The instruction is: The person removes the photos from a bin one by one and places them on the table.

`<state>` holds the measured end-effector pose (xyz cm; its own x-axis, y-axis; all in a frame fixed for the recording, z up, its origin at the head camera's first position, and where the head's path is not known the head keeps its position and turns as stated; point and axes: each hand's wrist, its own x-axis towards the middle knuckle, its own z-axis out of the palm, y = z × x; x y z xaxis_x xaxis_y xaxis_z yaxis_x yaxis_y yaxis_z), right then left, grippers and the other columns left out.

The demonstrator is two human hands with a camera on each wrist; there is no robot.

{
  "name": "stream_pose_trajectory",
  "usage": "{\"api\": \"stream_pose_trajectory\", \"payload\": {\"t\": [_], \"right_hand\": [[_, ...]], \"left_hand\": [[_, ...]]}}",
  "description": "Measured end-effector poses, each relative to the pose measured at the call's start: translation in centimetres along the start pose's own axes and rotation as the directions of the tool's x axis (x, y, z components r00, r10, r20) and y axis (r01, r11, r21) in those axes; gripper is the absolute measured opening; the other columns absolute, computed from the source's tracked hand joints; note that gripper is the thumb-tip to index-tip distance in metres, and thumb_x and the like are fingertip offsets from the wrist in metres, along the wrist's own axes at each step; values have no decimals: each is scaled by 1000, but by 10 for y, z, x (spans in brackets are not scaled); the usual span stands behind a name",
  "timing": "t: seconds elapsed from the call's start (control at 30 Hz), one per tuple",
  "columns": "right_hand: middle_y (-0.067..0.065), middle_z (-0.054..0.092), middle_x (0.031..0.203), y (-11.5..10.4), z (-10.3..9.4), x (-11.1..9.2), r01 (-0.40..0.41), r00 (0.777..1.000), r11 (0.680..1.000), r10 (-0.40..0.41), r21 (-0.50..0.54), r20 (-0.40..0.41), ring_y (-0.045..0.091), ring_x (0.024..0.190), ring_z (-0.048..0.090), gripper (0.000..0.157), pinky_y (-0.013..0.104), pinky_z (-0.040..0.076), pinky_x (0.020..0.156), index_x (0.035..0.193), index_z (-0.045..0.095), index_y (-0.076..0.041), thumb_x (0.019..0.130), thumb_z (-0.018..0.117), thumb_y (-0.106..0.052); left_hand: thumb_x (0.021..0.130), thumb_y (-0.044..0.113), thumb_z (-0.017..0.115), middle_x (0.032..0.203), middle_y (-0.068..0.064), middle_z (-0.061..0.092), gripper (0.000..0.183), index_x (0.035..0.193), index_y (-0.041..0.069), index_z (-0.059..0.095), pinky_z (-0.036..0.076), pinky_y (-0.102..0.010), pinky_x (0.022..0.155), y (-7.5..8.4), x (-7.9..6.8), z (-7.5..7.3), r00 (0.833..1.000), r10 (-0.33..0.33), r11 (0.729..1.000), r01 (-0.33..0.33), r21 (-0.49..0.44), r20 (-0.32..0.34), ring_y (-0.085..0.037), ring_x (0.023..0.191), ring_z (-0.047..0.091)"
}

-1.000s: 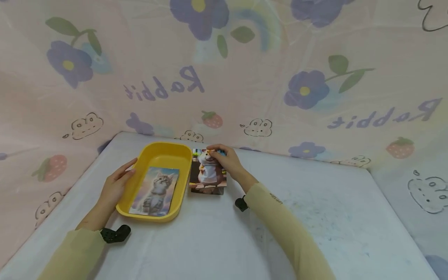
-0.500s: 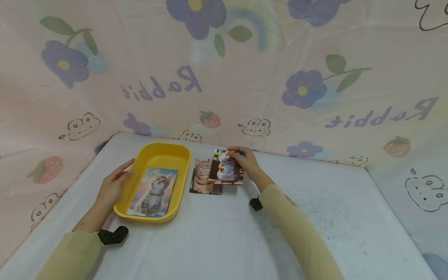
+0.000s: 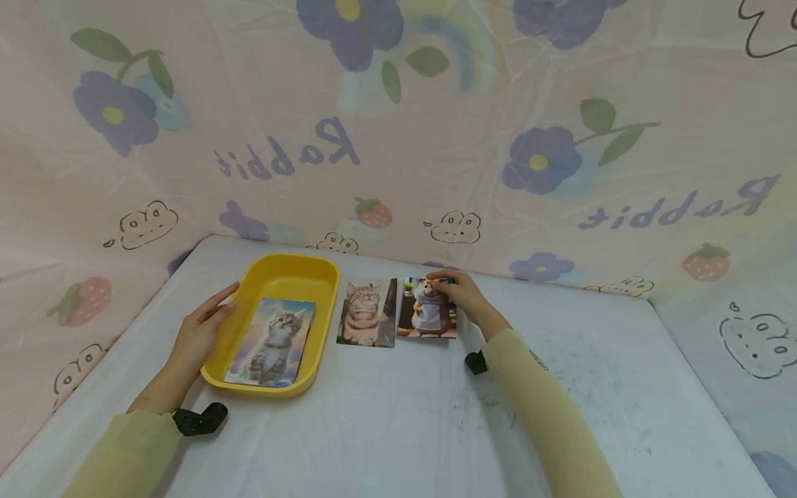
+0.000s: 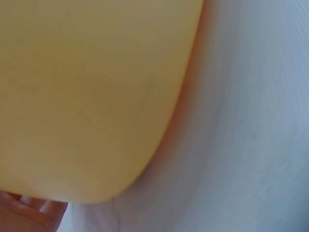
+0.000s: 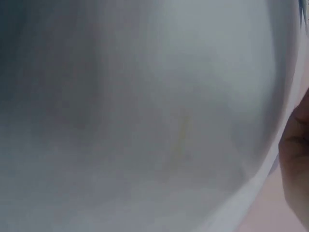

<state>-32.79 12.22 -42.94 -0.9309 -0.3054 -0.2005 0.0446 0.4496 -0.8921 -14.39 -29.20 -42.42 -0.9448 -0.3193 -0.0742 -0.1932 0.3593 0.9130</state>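
Note:
In the head view, my left hand grips the left rim of a yellow plastic tray, its fingers along the outer side. A kitten picture card lies inside the tray. Just right of the tray, a photo card of a tabby cat lies face up on the table. My right hand pinches the top right part of a hamster picture card, beside the cat card. The left wrist view is filled mostly by the tray wall; the right wrist view catches only part of my right hand.
A white cloth covers the table, with faint dark smudges on its right side. Behind it hangs a pink curtain printed with flowers, rabbits and strawberries.
My right hand has carried the hamster card rightward off the cat card, then lowered it beside that card. The cat card is now fully uncovered. My left hand stays on the tray.

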Motion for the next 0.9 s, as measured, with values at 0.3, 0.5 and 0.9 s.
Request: {"api": "stream_pose_trajectory", "payload": {"t": [0.3,0.5,0.9], "right_hand": [[15,62,120,-1,1,-2,-56,998,998,57,-42,11,9,82,61,33,29,48,82,127,61,-4,98,53,-18],[16,60,122,-2,3,-2,-109,991,986,98,-124,-97,14,87,55,33,26,44,74,123,63,-3,95,54,-16],[23,54,131,-8,-9,-15,-177,975,955,136,-237,-177,32,110,54,34,40,47,89,122,63,0,92,54,-15]], "left_hand": [[100,46,42,144,-16,39,55,150,25,34,39,-8,76,-1,1,0,1000,-11,1000,11,-1,13,1,97,44],[101,44,42,141,-16,41,54,150,23,34,40,-8,75,-1,1,-1,1000,2,1000,-2,2,6,2,95,45],[100,45,42,143,-15,40,54,149,25,34,39,-9,78,-2,1,-1,1000,-5,1000,5,-7,10,3,99,43]]}}
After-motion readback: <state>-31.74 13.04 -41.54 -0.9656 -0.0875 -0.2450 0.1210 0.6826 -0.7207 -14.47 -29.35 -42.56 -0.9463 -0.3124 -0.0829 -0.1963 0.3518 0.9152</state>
